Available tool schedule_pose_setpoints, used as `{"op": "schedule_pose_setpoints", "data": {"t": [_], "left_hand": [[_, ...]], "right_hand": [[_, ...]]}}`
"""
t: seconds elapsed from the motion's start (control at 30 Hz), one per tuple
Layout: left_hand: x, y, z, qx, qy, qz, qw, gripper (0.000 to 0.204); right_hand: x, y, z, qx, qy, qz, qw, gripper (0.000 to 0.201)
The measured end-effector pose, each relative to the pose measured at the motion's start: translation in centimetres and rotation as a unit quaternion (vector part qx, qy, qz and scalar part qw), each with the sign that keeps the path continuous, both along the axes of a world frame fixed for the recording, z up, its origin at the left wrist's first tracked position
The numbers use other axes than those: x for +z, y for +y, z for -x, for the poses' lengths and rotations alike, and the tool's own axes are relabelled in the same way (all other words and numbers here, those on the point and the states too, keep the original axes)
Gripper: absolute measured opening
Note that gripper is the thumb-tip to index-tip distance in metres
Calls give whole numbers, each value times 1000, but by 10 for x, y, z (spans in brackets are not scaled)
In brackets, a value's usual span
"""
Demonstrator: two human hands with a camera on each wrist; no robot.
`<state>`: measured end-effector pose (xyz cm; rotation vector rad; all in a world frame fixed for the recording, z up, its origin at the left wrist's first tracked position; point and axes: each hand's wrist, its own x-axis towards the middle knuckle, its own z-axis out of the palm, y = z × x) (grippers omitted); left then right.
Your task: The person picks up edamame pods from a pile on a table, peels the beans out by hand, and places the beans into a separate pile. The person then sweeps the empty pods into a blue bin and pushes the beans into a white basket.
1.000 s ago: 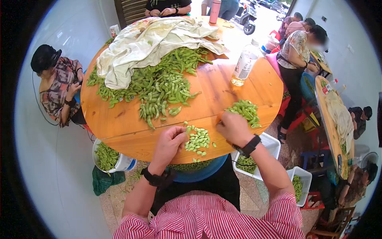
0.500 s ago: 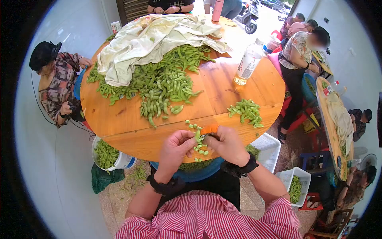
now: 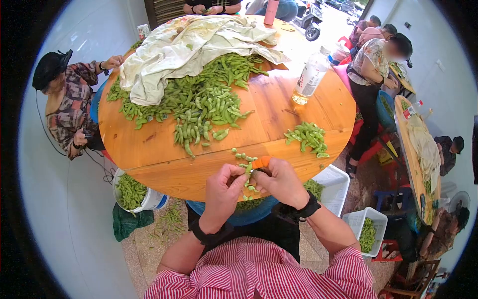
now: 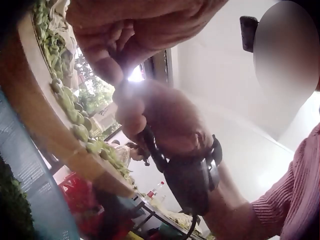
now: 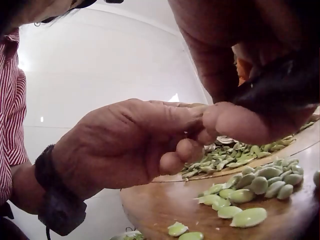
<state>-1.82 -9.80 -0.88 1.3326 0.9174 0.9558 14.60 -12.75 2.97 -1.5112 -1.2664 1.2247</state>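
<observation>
In the head view my left hand [image 3: 222, 188] pinches a green edamame pod [image 3: 248, 168] between thumb and fingers, over the near table edge. My right hand [image 3: 285, 183] meets it from the right, its thumb and fingers pinching the same pod. Something orange [image 3: 262, 162] sits around the right index finger, and a dark covering [image 5: 280, 80] shows on that hand in the right wrist view. Shelled green beans [image 5: 250, 217] lie on the wood below the hands. Curled fingers hide most of the pod in both wrist views.
A large heap of pods [image 3: 214, 107] lies under a pale cloth [image 3: 189, 45] on the round table [image 3: 149, 164]. A small pod pile [image 3: 306, 138] and a bottle [image 3: 311, 77] stand right. Below are a blue basin [image 3: 249, 215], white baskets [image 3: 331, 187] and a bucket [image 3: 154, 200].
My right hand has come left from beside the small pod pile to my left hand, which has shifted slightly right. Both hands now meet at the pod over the shelled beans.
</observation>
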Motion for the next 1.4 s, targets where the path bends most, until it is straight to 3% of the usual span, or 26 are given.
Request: {"op": "schedule_pose_setpoints", "data": {"t": [0.07,0.13,0.2,0.23,0.37,0.43,0.47,0.5,0.53,0.57,0.63,0.73,0.77,0.8,0.83,0.87,0.93,1.07,1.17,1.2,1.23,1.4], "left_hand": [[0,-1,-1,12,17,-17,1000,6],[0,-2,-2,49,120,-269,954,10],[-3,-3,-4,59,137,-331,932,12],[-4,-3,-5,70,152,-392,905,13],[-2,-2,-4,61,157,-418,893,13],[-6,0,1,23,110,-339,934,10],[-7,2,4,21,110,-338,935,10],[-9,4,8,-26,62,-189,980,9],[-9,7,10,-72,13,-34,997,7],[-7,10,11,-73,13,-33,997,7],[-2,16,12,-125,-142,147,971,5],[0,21,14,-146,-158,225,950,8],[-2,19,10,-146,-159,224,950,8],[-6,14,3,-113,-79,99,985,9],[-8,11,-1,-78,3,-28,997,11],[-6,11,0,-77,3,-28,997,11],[2,10,2,-38,151,-274,949,14],[1,11,-1,-14,187,-350,918,15],[-2,13,-2,11,135,-318,938,11],[-1,13,-1,-22,95,-145,985,11],[-1,14,1,-54,51,32,997,13],[4,19,3,-76,-13,141,987,23]], "right_hand": [[-8,1,1,-1,-23,-27,999,15],[-14,2,1,-2,-46,-53,998,15],[-17,1,0,18,-187,-88,978,11],[-18,1,1,16,-187,-87,978,11],[-25,3,1,13,-225,-151,963,13],[-26,5,-2,22,-223,-166,960,13],[-24,5,-5,48,-238,-178,954,14],[-22,6,-6,73,-253,-190,946,15],[-19,7,-7,72,-253,-190,946,15],[-17,7,-7,78,-239,-186,950,12],[-14,7,-7,83,-225,-181,954,14],[-11,9,-8,76,-181,-166,966,14],[-11,9,-9,72,-99,-89,989,13],[-10,10,-11,66,-15,-10,998,13],[-8,10,-11,67,-15,-10,998,13],[-4,10,-11,66,-9,13,998,12],[-2,10,-11,67,-3,37,997,12],[-5,10,-11,68,-44,0,997,12],[-10,11,-12,69,-88,-29,993,13],[-11,11,-12,72,-103,-42,991,14],[-10,11,-12,72,-103,-42,991,14],[-7,16,-11,103,-115,-15,988,18]]}}
